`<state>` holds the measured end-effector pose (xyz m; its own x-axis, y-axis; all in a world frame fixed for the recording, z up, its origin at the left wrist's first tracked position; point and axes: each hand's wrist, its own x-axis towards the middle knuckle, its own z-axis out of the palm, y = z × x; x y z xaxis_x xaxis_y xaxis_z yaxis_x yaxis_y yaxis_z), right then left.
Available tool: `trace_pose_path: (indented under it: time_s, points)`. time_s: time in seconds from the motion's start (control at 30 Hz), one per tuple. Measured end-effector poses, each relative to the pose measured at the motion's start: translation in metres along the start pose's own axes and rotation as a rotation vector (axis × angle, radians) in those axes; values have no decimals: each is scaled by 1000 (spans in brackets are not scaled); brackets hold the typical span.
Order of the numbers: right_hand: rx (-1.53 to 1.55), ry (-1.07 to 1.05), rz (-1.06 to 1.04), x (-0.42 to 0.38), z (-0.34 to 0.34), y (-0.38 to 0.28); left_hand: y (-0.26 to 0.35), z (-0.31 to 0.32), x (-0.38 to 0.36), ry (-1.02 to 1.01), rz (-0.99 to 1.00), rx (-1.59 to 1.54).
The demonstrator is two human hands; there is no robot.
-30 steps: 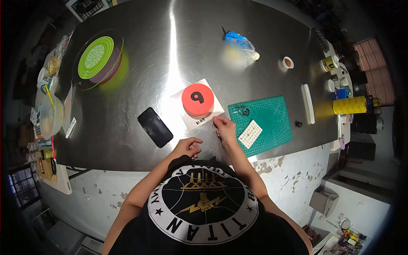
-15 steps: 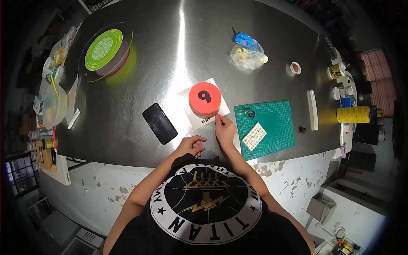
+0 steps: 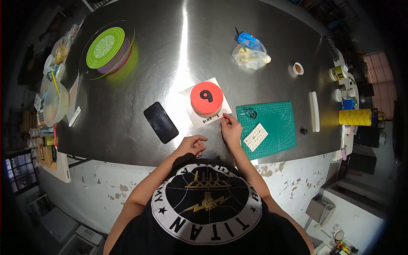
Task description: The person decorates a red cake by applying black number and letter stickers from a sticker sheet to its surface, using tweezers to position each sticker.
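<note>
A round red cake (image 3: 206, 98) with a black numeral on top sits on a white square board (image 3: 197, 120). Black letters (image 3: 207, 120) lie along the board's near edge, with one more letter (image 3: 218, 115) apart from them on the right. My right hand (image 3: 231, 128) is beside that letter at the board's right corner, thumb and forefinger pinched; whatever is between them is too small to tell. Nearer my body, my left hand (image 3: 194, 145) rests over the table edge, empty, fingers loosely bent and apart.
Left of the board lies a black phone (image 3: 161, 122). A green cutting mat (image 3: 272, 127) with a white letter mould (image 3: 256, 137) is on the right. Farther off are a green turntable (image 3: 105, 47), a plastic bag (image 3: 250, 56), a small cup (image 3: 298, 68) and a white bar (image 3: 314, 111).
My right hand has shifted slightly right from the board's edge, uncovering the separate black letter. My left hand has barely moved. The whole view has shifted a little.
</note>
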<state>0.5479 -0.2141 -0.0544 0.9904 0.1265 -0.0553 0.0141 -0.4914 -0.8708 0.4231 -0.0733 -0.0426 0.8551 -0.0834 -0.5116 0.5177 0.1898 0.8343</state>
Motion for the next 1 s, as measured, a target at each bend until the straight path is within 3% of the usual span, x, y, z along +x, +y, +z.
trace_pose_path:
  time_s: [0.17,1.0]
  points:
    - [-71,-62,-185,5,1,-3,4,0,-1,-5,-7,10]
    - [-171,-83,-159,0,6,-9,5,3,-1,29,-27,15]
